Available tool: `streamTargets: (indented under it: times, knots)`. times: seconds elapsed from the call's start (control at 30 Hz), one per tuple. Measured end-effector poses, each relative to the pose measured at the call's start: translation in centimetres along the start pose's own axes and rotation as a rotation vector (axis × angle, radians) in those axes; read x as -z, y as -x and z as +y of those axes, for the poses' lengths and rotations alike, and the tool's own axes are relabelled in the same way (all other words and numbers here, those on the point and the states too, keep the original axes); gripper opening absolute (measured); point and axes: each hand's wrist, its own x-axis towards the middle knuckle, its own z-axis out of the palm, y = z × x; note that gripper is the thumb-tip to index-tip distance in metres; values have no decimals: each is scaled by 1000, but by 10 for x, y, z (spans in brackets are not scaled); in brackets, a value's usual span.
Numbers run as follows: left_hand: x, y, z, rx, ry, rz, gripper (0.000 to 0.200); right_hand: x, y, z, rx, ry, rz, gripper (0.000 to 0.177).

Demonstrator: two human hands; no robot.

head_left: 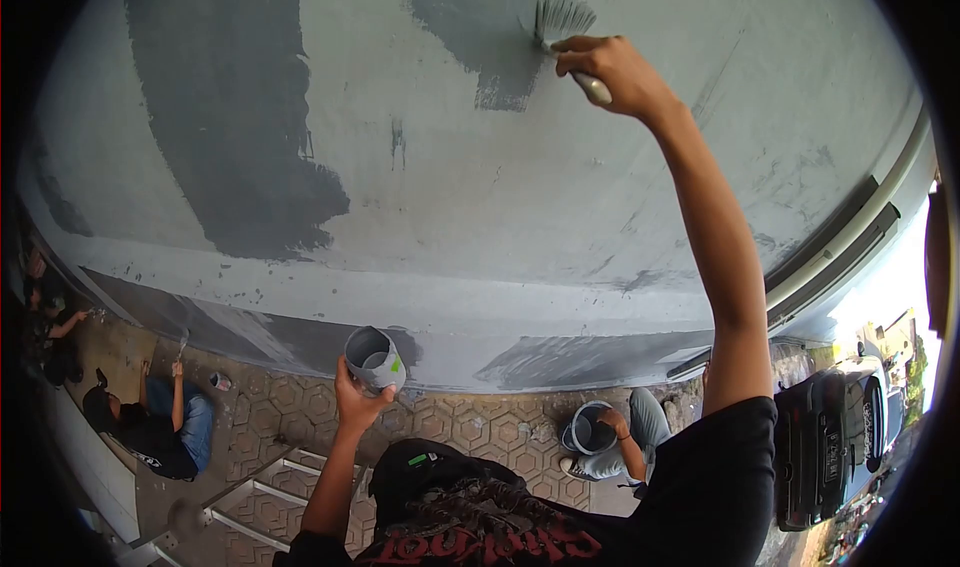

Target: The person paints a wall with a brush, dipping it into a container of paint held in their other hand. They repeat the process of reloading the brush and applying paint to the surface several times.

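My right hand grips the pale handle of a paintbrush, whose splayed bristles touch a dark grey patch on the wall. Low in front of me, my left hand holds a grey paint cup from below and the side, its opening showing grey inside. A bright green mark shows on the cup's side. Broad dark grey strokes of paint cover parts of the lighter grey wall at the upper left and top centre.
A metal ladder stands below my left arm. On the paving, a co-worker sits at the left, and another reaches into a bucket. More people are at the far left. A dark car is parked at the right.
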Motion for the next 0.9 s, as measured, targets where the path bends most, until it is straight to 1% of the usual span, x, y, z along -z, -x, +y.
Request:
streamTargets:
  times: [0.03,0.07,0.1,0.17,0.2,0.27,0.3,0.33,0.4,0.43,0.5,0.53,0.6,0.63,0.7,0.73,0.8,0.83,0.9]
  knots:
    - [0,0,-1,3,13,4,78,-11,8,-18,-36,-83,-109,28]
    - [-2,2,-1,7,29,10,79,-27,18,-28,-42,-210,-186,24]
    - [-2,6,-4,13,30,10,79,-45,28,-37,-53,-262,-241,20]
    - [1,7,-7,21,20,-5,80,-50,39,-45,-68,-392,-252,20]
    - [3,9,-6,21,16,-2,80,-43,37,-44,-65,-395,-249,20]
    - [3,10,-5,17,30,12,82,-9,21,-33,17,-365,-18,21]
    - [2,10,-4,16,30,12,82,7,11,-23,27,-255,65,22]
    - [2,9,-3,3,25,7,82,20,0,-8,-5,-187,93,25]
    - [-1,9,-2,-11,19,-1,83,37,-16,21,47,21,242,35]
    - [-3,9,-1,-2,21,11,84,45,-20,22,20,79,309,31]
    - [-5,9,0,5,17,19,84,57,-22,17,-37,-50,316,13]
    - [-6,10,0,6,16,16,83,53,-18,11,-41,-51,318,13]
    - [-6,11,-2,6,18,15,83,39,-10,-5,79,-95,486,24]
    - [-6,11,-4,6,9,-1,82,31,-8,-12,99,-198,472,19]
    - [-9,13,-5,8,2,-10,81,9,3,-11,92,-202,363,19]
    - [-10,13,-2,12,15,-6,81,5,12,-2,91,-205,363,19]
    - [-9,13,0,20,27,-5,80,9,30,14,-87,-101,276,21]
    - [-8,13,-1,20,21,0,80,12,35,15,-89,-101,272,21]
    - [-9,11,-2,17,17,8,80,27,41,13,-110,-40,342,22]
